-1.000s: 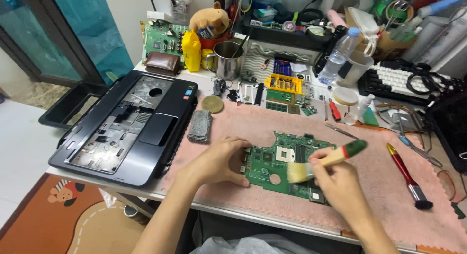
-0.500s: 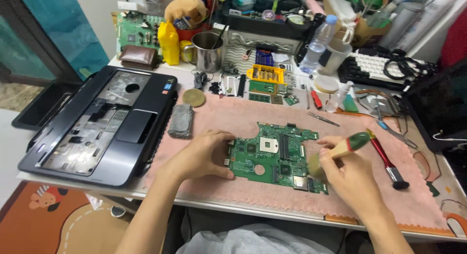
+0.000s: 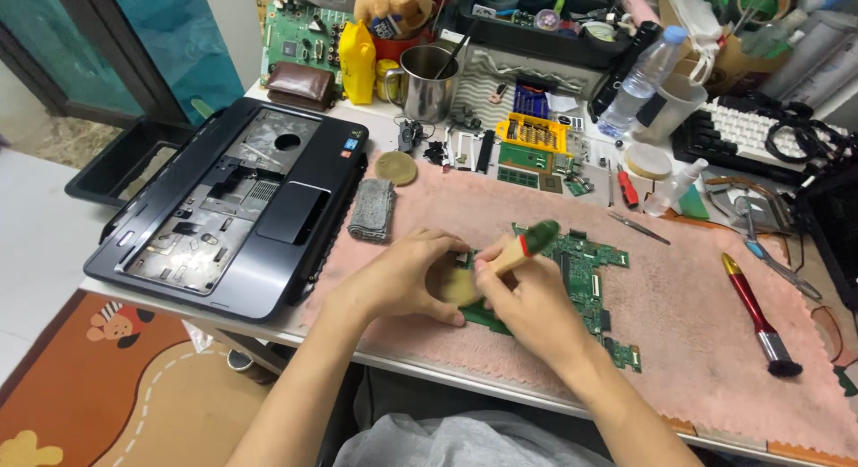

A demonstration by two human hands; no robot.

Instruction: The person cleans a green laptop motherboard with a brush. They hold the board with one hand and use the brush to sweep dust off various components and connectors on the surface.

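Flanking the green circuit board (image 3: 585, 275): laptop shell (image 3: 228, 208), red brush (image 3: 760, 315).

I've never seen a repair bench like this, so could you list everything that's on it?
circuit board: one, green, on the pink mat
brush: one, wooden with green tip, in right hand
laptop shell: one, black, left of mat
grey cloth: one, folded, mat's left edge
red brush: one, lying at right
metal mug: one, at back
water bottle: one, clear, at back
keyboard: one, white, far right
left hand: on the board
right hand: gripping the brush
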